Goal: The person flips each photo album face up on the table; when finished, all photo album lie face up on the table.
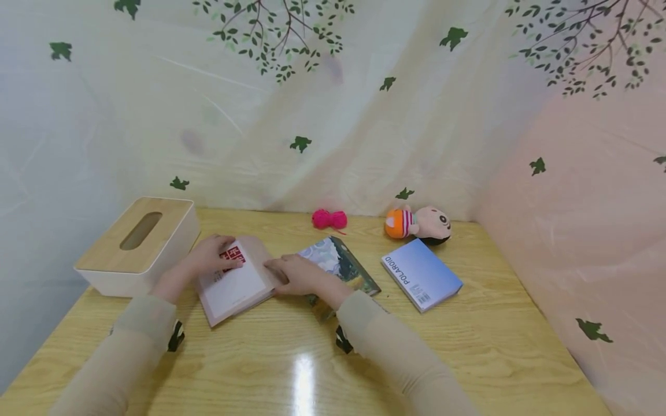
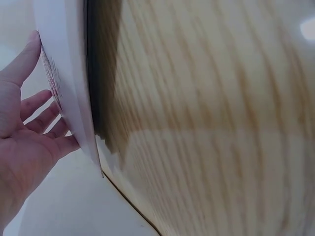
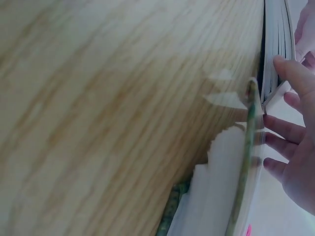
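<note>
A white book (image 1: 241,286) with a red printed square and a pinkish border lies on the table at the left. My left hand (image 1: 210,257) rests on its cover, fingers spread; the left wrist view shows this hand (image 2: 34,118) against the cover (image 2: 69,73). At the book's right edge is my right hand (image 1: 299,274). In the right wrist view, that hand (image 3: 298,142) has its thumb at the page edges (image 3: 275,44). Its other fingers extend near a green illustrated book (image 3: 241,172), which lies partly beneath the right forearm in the head view.
A white tissue box (image 1: 130,231) with a wooden lid stands left of the white book. To the right lies a blue Polaroid box (image 1: 421,274). A plush doll (image 1: 418,224) and a pink yarn bundle (image 1: 329,219) lie at the table's back, before a curtain (image 1: 343,127).
</note>
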`<state>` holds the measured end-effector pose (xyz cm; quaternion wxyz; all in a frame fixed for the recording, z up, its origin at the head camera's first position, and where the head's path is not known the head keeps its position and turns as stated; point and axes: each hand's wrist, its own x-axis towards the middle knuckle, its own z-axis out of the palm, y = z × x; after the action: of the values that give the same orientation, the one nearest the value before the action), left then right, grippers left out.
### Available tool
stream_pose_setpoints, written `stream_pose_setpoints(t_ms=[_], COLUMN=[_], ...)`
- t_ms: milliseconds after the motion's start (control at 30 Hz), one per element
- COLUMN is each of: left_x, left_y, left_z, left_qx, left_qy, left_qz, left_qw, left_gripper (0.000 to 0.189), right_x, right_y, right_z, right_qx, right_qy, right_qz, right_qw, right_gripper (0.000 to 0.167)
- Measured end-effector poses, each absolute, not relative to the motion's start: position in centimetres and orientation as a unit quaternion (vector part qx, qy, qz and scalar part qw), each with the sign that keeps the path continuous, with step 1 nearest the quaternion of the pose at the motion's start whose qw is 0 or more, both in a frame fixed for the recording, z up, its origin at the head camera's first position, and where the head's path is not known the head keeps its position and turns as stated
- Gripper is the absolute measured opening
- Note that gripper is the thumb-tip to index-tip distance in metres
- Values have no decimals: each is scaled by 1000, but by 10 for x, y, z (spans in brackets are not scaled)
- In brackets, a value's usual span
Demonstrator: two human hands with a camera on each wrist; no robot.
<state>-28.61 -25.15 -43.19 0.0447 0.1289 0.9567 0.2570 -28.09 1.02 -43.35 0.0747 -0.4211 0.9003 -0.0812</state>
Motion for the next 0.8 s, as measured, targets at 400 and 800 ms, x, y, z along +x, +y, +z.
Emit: stream_pose_setpoints(t_ms=[400,800], left_x=[-284,-287], left_y=[-251,-250], left_z=[-425,-419], left_qx=[119,110], left_qy=[945,930], left_qz=[302,349], left_qw=[35,23], left_gripper=[89,87], right_x=[-277,-277], right_y=[19,24], right_z=[-420,-409], right_qx=[-401,-425], right_qy=[898,888], right_qz=[-155,-172], right_qw=[93,37], right_gripper=[67,66])
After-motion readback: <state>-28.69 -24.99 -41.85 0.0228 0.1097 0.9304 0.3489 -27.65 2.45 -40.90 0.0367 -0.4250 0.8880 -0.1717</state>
